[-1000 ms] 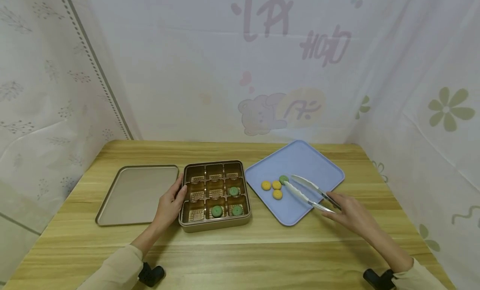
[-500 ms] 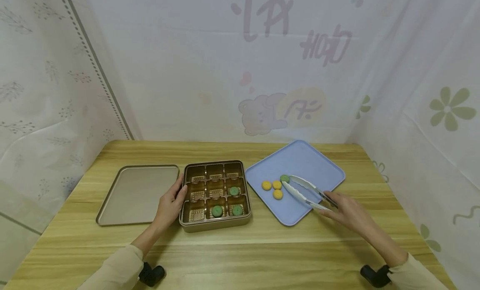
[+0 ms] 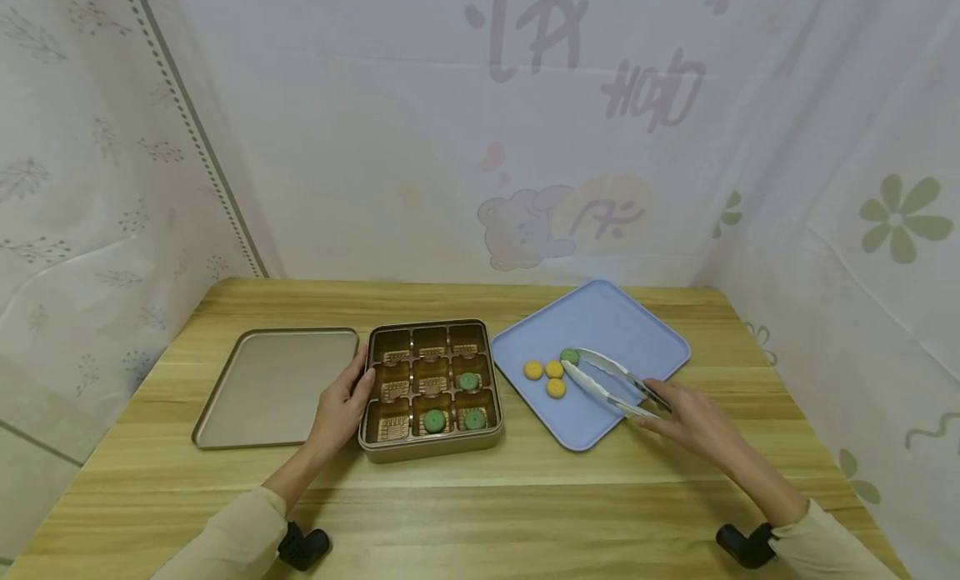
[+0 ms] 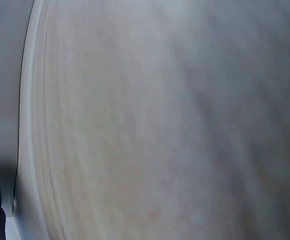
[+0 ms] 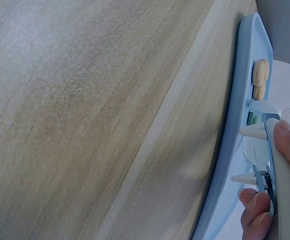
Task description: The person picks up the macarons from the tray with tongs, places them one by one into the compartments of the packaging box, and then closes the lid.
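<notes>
My left hand (image 3: 342,405) rests against the left wall of a gold tin box (image 3: 431,451), its thumb at the rim. A brown insert divides the box into several compartments, and green round cookies (image 3: 434,422) lie in three of them. With my right hand (image 3: 693,417) I grip metal tongs with white tips (image 3: 600,386). The tips stand at either side of a green cookie (image 3: 569,357) on the blue tray (image 3: 630,330); whether they squeeze it I cannot tell. Several yellow cookies (image 3: 555,388) lie just left of the tips. The right wrist view shows fingers and thumb around the tongs (image 5: 280,165).
A flat gold lid (image 3: 273,388) lies left of the box on the wooden table (image 3: 450,522). The blue tray sits turned at an angle, close to the box's right side. A patterned cloth (image 3: 360,147) hangs behind and at both sides.
My right hand has shifted slightly left, and the tongs' tips have come closer together around the green cookie. That cookie has moved slightly. The left hand and box stay in place.
</notes>
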`<state>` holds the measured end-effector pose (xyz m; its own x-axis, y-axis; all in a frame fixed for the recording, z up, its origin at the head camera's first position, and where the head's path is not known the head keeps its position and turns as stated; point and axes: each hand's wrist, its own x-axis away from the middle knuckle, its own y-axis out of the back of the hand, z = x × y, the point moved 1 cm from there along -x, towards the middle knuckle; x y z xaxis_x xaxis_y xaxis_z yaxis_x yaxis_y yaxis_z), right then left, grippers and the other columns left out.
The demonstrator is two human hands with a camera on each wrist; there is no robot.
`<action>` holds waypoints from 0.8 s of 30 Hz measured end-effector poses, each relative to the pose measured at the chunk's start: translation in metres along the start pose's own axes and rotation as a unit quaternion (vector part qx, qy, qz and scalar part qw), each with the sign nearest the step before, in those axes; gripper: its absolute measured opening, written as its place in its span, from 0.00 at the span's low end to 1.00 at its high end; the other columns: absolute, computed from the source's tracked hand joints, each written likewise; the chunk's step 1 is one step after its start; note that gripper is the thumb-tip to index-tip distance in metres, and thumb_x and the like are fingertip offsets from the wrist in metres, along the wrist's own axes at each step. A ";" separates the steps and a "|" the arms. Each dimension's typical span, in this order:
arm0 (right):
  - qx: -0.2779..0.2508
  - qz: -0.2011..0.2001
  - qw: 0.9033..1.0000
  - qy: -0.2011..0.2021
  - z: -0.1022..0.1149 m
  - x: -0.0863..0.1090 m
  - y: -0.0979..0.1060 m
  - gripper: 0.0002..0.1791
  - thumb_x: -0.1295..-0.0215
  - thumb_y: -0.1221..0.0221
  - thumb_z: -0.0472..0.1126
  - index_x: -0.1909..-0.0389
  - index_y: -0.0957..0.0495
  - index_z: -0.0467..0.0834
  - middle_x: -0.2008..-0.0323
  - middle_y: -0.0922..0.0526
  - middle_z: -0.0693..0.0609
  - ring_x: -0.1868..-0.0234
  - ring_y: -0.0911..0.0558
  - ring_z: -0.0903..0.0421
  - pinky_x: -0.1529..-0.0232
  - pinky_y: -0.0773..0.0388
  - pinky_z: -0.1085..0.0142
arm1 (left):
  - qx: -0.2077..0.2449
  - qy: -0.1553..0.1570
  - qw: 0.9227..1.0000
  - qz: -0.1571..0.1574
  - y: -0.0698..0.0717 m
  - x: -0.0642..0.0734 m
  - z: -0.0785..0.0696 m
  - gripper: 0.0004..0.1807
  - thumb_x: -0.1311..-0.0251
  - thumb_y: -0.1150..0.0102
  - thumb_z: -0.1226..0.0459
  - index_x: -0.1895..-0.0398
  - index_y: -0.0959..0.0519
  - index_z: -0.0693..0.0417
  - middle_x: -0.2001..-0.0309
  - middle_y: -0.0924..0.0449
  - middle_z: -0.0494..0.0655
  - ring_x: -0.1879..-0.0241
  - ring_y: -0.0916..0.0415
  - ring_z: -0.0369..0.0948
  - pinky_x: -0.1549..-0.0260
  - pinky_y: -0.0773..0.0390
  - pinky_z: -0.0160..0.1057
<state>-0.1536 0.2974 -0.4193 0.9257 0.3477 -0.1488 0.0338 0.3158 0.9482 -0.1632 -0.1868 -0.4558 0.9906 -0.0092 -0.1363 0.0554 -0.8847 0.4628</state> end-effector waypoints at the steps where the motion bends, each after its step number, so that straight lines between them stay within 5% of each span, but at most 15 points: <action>1: -0.001 0.000 1.000 0.001 0.000 -0.001 0.000 0.32 0.48 0.32 0.47 0.47 0.25 0.30 0.55 0.20 0.31 0.57 0.19 0.37 0.64 0.20 0.48 | 0.000 -0.001 1.000 0.000 0.000 0.000 0.000 0.29 0.27 0.60 0.60 0.28 0.49 0.62 0.28 0.50 0.58 0.30 0.50 0.55 0.33 0.44 0.53; 12: 0.006 -0.006 1.000 0.016 0.001 -0.005 0.000 0.31 0.48 0.31 0.46 0.48 0.24 0.31 0.60 0.17 0.37 0.64 0.18 0.46 0.71 0.21 0.56 | 0.007 -0.001 1.000 -0.005 -0.001 -0.002 0.003 0.29 0.27 0.60 0.59 0.28 0.48 0.63 0.28 0.49 0.58 0.30 0.50 0.55 0.33 0.45 0.53; 24: 0.010 -0.012 1.000 0.008 0.000 -0.002 -0.002 0.31 0.49 0.31 0.46 0.48 0.24 0.30 0.58 0.18 0.33 0.60 0.18 0.40 0.67 0.20 0.50 | 0.004 -0.008 1.000 -0.008 -0.002 -0.001 0.002 0.29 0.27 0.60 0.59 0.28 0.47 0.63 0.29 0.47 0.58 0.30 0.49 0.55 0.33 0.44 0.53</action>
<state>-0.1553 0.2968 -0.4206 0.9181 0.3554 -0.1755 0.0633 0.3057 0.9500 -0.1642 -0.1861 -0.4580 0.9873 -0.0022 -0.1587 0.0709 -0.8887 0.4531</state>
